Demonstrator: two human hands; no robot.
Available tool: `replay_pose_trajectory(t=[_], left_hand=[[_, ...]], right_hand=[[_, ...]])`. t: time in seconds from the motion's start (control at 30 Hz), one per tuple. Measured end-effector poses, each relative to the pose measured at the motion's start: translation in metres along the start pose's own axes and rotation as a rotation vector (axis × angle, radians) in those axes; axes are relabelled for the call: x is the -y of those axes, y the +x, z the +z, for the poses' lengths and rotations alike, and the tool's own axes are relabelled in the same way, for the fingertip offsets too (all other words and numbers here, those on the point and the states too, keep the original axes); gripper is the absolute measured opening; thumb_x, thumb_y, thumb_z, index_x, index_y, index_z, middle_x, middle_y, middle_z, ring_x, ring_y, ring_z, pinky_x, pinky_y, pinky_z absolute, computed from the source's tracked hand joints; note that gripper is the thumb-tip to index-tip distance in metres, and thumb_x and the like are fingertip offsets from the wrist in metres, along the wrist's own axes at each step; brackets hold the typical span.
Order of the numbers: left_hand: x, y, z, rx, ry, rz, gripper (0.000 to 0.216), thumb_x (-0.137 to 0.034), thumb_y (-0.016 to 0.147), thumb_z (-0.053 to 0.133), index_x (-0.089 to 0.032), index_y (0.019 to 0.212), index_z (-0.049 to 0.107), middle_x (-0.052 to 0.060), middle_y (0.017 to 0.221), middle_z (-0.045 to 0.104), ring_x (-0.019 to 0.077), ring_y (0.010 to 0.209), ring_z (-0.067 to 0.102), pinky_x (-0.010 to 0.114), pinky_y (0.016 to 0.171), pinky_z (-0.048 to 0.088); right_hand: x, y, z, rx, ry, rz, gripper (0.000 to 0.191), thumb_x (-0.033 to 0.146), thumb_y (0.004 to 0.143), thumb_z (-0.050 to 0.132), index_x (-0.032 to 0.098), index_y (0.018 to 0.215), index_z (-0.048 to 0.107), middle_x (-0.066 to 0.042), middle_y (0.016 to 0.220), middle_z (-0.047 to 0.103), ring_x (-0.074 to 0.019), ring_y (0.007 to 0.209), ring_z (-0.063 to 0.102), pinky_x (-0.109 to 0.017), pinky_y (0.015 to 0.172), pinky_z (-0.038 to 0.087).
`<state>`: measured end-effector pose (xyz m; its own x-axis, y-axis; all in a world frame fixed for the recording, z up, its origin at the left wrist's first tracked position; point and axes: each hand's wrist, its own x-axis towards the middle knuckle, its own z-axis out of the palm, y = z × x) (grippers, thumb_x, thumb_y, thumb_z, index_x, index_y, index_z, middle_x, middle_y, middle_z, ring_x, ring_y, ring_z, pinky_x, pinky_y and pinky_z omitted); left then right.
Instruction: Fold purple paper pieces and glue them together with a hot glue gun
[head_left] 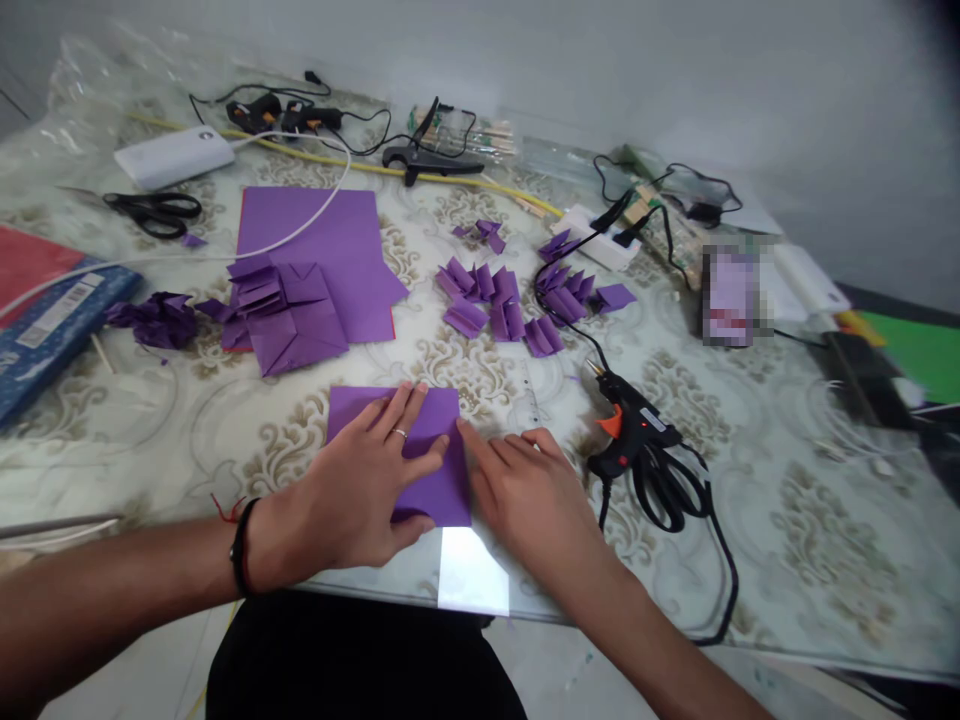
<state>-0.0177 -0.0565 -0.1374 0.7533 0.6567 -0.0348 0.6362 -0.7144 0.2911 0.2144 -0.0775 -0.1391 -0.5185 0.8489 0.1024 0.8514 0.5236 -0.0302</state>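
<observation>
A purple sheet of paper [450,480], folded by the look of its straight right edge, lies flat near the table's front. My left hand [360,490] rests on it with fingers spread, a ring on one of them. At the sheet's right edge is my right hand [536,490], its index finger stretched out to touch the edge and the other fingers loosely bent. Its thumb is mostly hidden. Behind the sheet sit a folded purple paper piece [300,320] and a stack of larger purple sheets [315,220]. Several small folded purple pieces [506,305] lie further right.
A black glue gun [634,425] with an orange trigger and coiled cable is right of my hands. Scissors [154,210], a white power bank [176,157] and a blue packet [64,330] lie left. Cables run to a white power strip [600,240] at the back.
</observation>
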Motion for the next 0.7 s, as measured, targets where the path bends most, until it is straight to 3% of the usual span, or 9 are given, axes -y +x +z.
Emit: replay_pose_trajectory(t=[0.3,0.53,0.7], left_hand=[[0.001,0.000,0.000,-0.026,0.004,0.009,0.080,-0.058,0.089,0.081,-0.015,0.154,0.062,0.030,0.177,0.029,0.0556,0.164,0.026,0.068,0.125,0.035],[0.002,0.000,-0.002,-0.022,0.038,0.019,0.078,-0.060,0.092,0.077,-0.016,0.155,0.062,0.028,0.178,0.028,0.0551,0.163,0.029,0.068,0.124,0.036],[0.004,-0.001,-0.001,-0.030,0.046,0.030,0.079,-0.061,0.093,0.075,-0.016,0.157,0.061,0.028,0.179,0.027,0.0554,0.164,0.027,0.067,0.124,0.037]], right_hand=[[0.009,-0.027,-0.010,-0.082,0.095,-0.091,0.035,0.004,0.094,0.054,0.006,0.118,0.079,-0.002,0.069,0.072,-0.0211,0.068,0.065,-0.041,0.088,0.039],[0.024,-0.050,-0.012,-0.087,0.130,-0.095,0.036,0.003,0.094,0.055,0.000,0.123,0.077,-0.003,0.070,0.073,-0.0198,0.064,0.062,-0.041,0.089,0.039],[0.022,-0.058,-0.016,-0.066,0.252,-0.055,0.035,0.004,0.094,0.058,0.007,0.123,0.077,0.000,0.071,0.072,-0.0194,0.068,0.064,-0.040,0.091,0.040]])
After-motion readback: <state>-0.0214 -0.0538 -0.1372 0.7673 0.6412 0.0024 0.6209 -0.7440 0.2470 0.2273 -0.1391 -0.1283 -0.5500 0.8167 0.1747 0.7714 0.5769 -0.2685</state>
